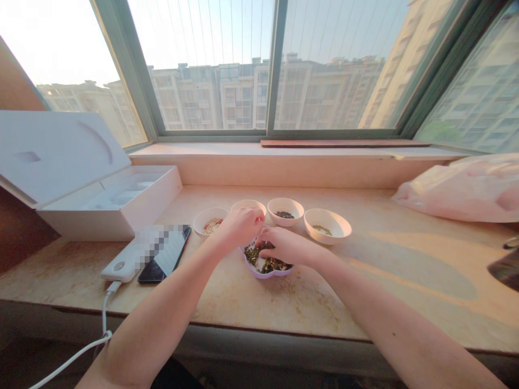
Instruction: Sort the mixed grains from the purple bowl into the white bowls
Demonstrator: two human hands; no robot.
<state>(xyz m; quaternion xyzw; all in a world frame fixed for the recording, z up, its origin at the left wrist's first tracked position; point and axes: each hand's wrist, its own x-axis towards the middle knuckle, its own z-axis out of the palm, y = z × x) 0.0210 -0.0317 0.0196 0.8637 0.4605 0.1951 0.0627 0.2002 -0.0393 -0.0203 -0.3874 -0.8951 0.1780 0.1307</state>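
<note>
Mixed seeds (pixel 265 263), beneath both hands' fingers (pixel 268 235), lilac dish (pixel 267 272)

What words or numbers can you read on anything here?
No words, numbers or signs can be read: the white power bank has a blurred, pixelated patch beside its button, the phone shows nothing readable, and the open white box shows no print.
</note>
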